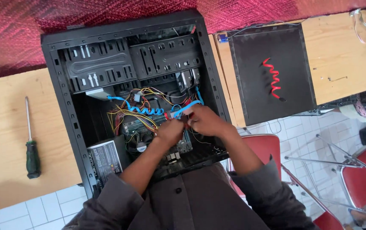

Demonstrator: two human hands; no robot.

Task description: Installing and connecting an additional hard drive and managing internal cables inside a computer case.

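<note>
From the head camera, one black computer case (63, 106) lies open on its side across two wooden tables (4, 127), its panel off. Inside it, at the far end, are two perforated black drive cages (97, 64); in the middle a tangle of yellow, red and black wires (125, 115) and one blue flat data cable (142, 110) twisted across them; at the near left corner one grey power supply (104, 159); near the middle, part of a circuit board (183, 147) shows under the hands. The left hand (170, 130) and right hand (206, 120) meet over the board, both pinched closed on the red-tipped end of the blue cable, where it reaches the right side of the case. Left of the case, one green-handled screwdriver (31, 145) lies on the table, well apart. On the right table, the one black side panel (272, 72) lies flat with one red flat cable (273, 79) on it. Two red chairs (361, 170) stand near right on the tiled floor
</note>
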